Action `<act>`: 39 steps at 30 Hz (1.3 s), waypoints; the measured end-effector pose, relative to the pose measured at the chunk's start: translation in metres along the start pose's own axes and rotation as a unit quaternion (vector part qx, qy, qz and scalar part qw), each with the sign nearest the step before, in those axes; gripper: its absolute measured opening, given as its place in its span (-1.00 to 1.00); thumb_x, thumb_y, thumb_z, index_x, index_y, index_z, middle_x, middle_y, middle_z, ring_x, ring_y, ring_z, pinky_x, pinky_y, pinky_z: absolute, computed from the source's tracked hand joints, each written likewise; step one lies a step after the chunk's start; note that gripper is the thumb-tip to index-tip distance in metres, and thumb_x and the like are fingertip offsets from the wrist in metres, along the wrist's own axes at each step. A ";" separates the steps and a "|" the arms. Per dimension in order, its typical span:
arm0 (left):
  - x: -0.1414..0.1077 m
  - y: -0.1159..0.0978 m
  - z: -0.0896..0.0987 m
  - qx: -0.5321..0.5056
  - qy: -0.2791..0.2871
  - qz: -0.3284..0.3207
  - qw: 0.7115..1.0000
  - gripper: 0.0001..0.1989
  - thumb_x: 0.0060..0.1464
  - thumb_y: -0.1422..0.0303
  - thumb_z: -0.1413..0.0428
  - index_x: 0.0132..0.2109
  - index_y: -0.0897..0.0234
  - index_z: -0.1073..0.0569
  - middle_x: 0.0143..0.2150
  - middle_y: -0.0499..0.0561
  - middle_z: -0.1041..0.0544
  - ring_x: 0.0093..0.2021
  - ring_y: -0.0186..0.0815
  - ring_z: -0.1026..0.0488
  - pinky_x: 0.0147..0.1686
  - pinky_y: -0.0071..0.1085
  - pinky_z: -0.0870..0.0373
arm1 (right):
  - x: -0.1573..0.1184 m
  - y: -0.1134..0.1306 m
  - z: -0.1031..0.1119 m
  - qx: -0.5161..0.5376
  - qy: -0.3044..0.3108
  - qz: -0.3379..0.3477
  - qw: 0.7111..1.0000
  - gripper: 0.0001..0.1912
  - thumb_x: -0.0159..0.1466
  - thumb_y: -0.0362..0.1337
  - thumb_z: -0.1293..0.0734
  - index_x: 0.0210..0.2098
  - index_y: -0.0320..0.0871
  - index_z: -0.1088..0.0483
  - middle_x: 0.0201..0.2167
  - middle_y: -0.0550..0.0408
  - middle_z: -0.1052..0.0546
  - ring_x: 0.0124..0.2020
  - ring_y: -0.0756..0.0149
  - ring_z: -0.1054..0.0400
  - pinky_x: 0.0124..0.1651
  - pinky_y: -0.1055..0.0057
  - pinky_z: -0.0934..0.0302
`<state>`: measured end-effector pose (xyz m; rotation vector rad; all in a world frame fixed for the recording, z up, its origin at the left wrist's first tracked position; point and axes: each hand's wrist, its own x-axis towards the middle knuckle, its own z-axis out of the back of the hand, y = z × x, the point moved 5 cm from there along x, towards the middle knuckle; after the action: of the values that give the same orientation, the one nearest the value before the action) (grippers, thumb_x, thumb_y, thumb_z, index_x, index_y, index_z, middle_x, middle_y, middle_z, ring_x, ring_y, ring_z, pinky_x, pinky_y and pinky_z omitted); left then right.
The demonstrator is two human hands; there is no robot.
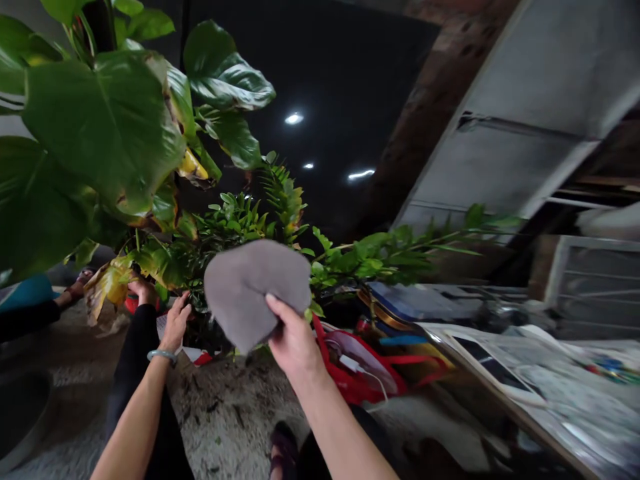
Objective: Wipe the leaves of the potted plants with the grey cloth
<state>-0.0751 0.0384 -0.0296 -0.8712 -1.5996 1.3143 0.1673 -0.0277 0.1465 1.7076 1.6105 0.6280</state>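
Note:
A flat, grey-brown, rounded piece [253, 287] is pinched in my right hand [295, 340], thumb on top near its lower right edge. It hangs over the dark foliage in the middle of the view. Further left, my left hand [176, 323], with a pale bangle at the wrist, reaches toward the plants; its fingers are partly spread and nothing shows in them. Large green leaves [105, 127], some yellowed and browned, fill the upper left. Smaller leafy stems [230, 220] grow behind the grey piece.
A red bag [350, 373] with a white plug and cable stands right of centre. Beyond it, a table [530, 420] bears a white tablet-like device [495, 367]. Another person's hand [143, 288] shows by the leaves. A dark round tub [25, 413] is at lower left.

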 end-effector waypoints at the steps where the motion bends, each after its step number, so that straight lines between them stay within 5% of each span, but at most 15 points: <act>1: 0.001 0.000 -0.001 -0.012 -0.003 0.010 1.000 -0.43 0.01 0.12 -0.21 0.14 0.29 -0.55 0.30 0.22 -0.45 0.29 0.02 -0.38 0.15 -0.14 -0.44 | 0.010 0.011 -0.008 0.029 -0.009 0.046 0.998 -0.54 -0.17 -0.31 -0.59 -0.24 -0.07 -0.56 -0.28 0.17 -0.70 -0.11 0.18 -0.55 0.04 0.26 -0.41; 3: 0.001 0.002 0.000 -0.038 -0.002 0.028 0.999 -0.36 -0.04 0.08 -0.23 0.17 0.30 -0.54 0.34 0.23 -0.41 0.24 0.05 -0.41 -0.05 -0.21 -0.55 | 0.024 0.008 -0.015 0.057 -0.019 0.056 0.997 -0.60 -0.14 -0.33 -0.56 -0.26 -0.06 -0.54 -0.30 0.19 -0.69 -0.10 0.21 -0.54 0.03 0.28 -0.41; 5: 0.003 0.004 0.004 -0.060 -0.014 0.045 0.997 -0.30 -0.10 0.04 -0.26 0.16 0.33 -0.54 0.28 0.25 -0.47 0.16 0.05 -0.46 -0.19 -0.26 -0.56 | 0.022 -0.026 -0.007 0.037 -0.026 -0.042 0.998 -0.69 -0.11 -0.31 -0.54 -0.33 -0.08 -0.53 -0.40 0.17 -0.68 -0.18 0.15 -0.56 -0.07 0.20 -0.44; 8: 0.007 0.009 0.011 -0.080 -0.042 0.073 0.993 -0.34 -0.20 0.04 -0.31 0.02 0.37 -0.62 -0.02 0.20 -0.64 -0.02 -0.02 -0.54 -0.18 -0.27 -0.54 | -0.012 -0.086 0.025 -0.066 -0.024 -0.188 0.980 -0.78 -0.11 -0.28 -0.52 -0.43 -0.07 -0.51 -0.50 0.15 -0.64 -0.31 0.08 -0.55 -0.19 0.14 -0.43; 10: 0.009 0.011 0.012 -0.102 -0.054 0.092 0.989 -0.38 -0.24 0.05 -0.34 -0.04 0.35 -0.64 -0.18 0.12 -0.66 -0.15 -0.10 -0.56 -0.20 -0.28 -0.53 | -0.035 -0.099 0.044 -0.141 -0.014 -0.191 0.971 -0.80 -0.13 -0.29 -0.53 -0.50 -0.04 -0.49 -0.52 0.20 -0.64 -0.35 0.13 -0.52 -0.21 0.21 -0.39; 13: 0.010 0.009 0.010 -0.131 -0.058 0.105 0.984 -0.36 -0.23 0.05 -0.35 0.00 0.30 -0.61 -0.17 0.08 -0.65 -0.26 -0.18 -0.54 -0.31 -0.32 -0.53 | -0.044 -0.073 0.050 -0.127 -0.011 -0.160 0.979 -0.71 -0.18 -0.24 -0.56 -0.44 -0.06 -0.51 -0.47 0.15 -0.65 -0.35 0.12 -0.51 -0.24 0.25 -0.37; 18: 0.008 0.000 0.006 -0.162 -0.057 0.098 0.980 -0.47 -0.20 0.12 -0.34 -0.06 0.29 -0.61 -0.08 0.12 -0.64 -0.18 -0.16 -0.54 -0.34 -0.34 -0.54 | 0.002 0.001 0.035 0.014 -0.053 0.040 0.998 -0.54 -0.21 -0.26 -0.59 -0.29 -0.09 -0.52 -0.31 0.14 -0.69 -0.19 0.16 -0.52 -0.10 0.31 -0.38; 22: 0.010 -0.001 0.002 -0.169 -0.041 0.108 0.979 -0.56 -0.14 0.21 -0.31 -0.07 0.24 -0.61 -0.08 0.09 -0.65 -0.18 -0.18 -0.56 -0.28 -0.32 -0.58 | 0.011 -0.042 0.052 0.006 -0.067 -0.076 0.995 -0.63 -0.11 -0.23 -0.55 -0.29 -0.14 -0.50 -0.39 0.07 -0.66 -0.33 0.14 -0.52 -0.35 0.29 -0.38; 26: 0.011 0.004 0.000 -0.170 -0.045 0.130 0.976 -0.55 -0.13 0.27 -0.30 -0.02 0.22 -0.60 -0.10 0.05 -0.66 -0.30 -0.24 -0.57 -0.33 -0.35 -0.58 | -0.027 -0.091 0.080 -0.046 -0.110 -0.214 0.969 -0.69 -0.12 -0.28 -0.54 -0.37 -0.18 -0.47 -0.50 0.08 -0.61 -0.48 0.22 -0.46 -0.49 0.40 -0.28; 29: 0.009 0.004 -0.003 -0.169 -0.039 0.148 0.974 -0.55 -0.11 0.29 -0.29 0.01 0.20 -0.59 -0.12 0.03 -0.67 -0.33 -0.26 -0.58 -0.34 -0.35 -0.57 | -0.039 -0.063 0.067 0.008 -0.064 -0.169 0.983 -0.70 -0.15 -0.29 -0.55 -0.40 -0.17 -0.51 -0.49 0.08 -0.63 -0.42 0.23 -0.49 -0.35 0.37 -0.37; 34: 0.009 -0.002 -0.004 -0.175 -0.034 0.144 0.973 -0.65 -0.09 0.31 -0.29 -0.08 0.24 -0.59 -0.18 0.04 -0.66 -0.37 -0.25 -0.56 -0.33 -0.31 -0.59 | -0.001 0.012 0.028 0.070 -0.019 0.030 0.997 -0.62 -0.16 -0.30 -0.57 -0.31 -0.14 -0.55 -0.34 0.09 -0.69 -0.21 0.13 -0.53 -0.12 0.28 -0.42; 36: 0.011 -0.002 -0.004 -0.163 -0.030 0.133 0.977 -0.68 -0.06 0.29 -0.28 -0.10 0.22 -0.58 -0.17 0.04 -0.65 -0.36 -0.22 -0.56 -0.31 -0.27 -0.60 | 0.012 0.000 0.027 0.058 -0.037 -0.006 0.998 -0.65 -0.13 -0.28 -0.55 -0.31 -0.15 -0.54 -0.37 0.07 -0.68 -0.25 0.11 -0.53 -0.22 0.26 -0.42; 39: 0.013 0.002 -0.003 -0.139 -0.036 0.121 0.982 -0.69 0.00 0.26 -0.24 -0.07 0.20 -0.57 -0.11 0.07 -0.64 -0.23 -0.16 -0.60 -0.24 -0.24 -0.61 | 0.000 -0.057 0.045 -0.002 -0.070 -0.164 0.984 -0.70 -0.08 -0.26 -0.52 -0.34 -0.18 -0.50 -0.48 0.06 -0.63 -0.40 0.14 -0.50 -0.45 0.31 -0.34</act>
<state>-0.0771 0.0513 -0.0286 -1.2334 -1.8070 1.3186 0.1642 -0.0354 0.0745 1.4055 1.7358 0.3407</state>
